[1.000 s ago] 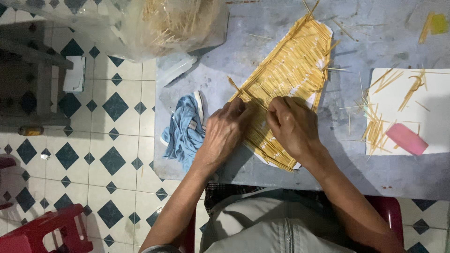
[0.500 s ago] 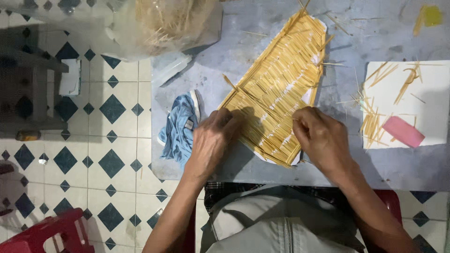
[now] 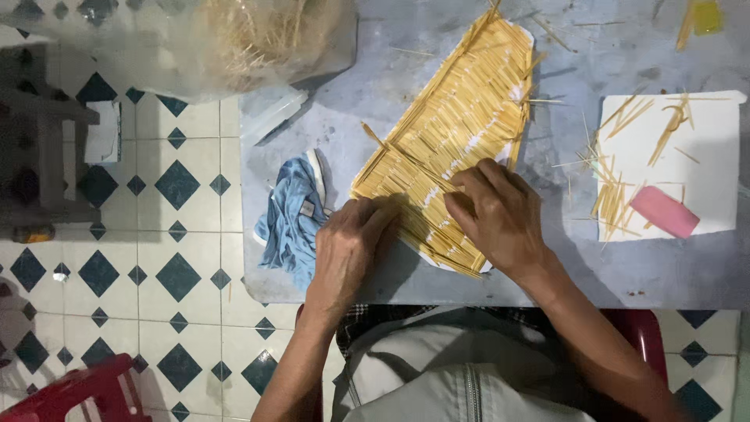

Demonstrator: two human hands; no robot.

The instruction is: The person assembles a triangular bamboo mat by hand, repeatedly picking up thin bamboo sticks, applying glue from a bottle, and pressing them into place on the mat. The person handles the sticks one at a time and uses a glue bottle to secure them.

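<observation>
Both hands rest flat on a long panel of thin straw-coloured sticks (image 3: 453,141) laid side by side on white backing, lying diagonally on the grey table (image 3: 687,266). The left hand (image 3: 348,250) presses its near left edge, fingers spread and clasping nothing; the right hand (image 3: 500,215) bears down on the middle, fingertips on the sticks, also grasping nothing. Uneven pressure could slide or lift the light, smooth sticks out of row, judging by loose ones already jutting at the edges. Nearby lie a crumpled blue cloth (image 3: 293,219), a white sheet (image 3: 703,156) with scattered sticks and a pink block (image 3: 664,211), and a clear bag of sticks (image 3: 234,39).
</observation>
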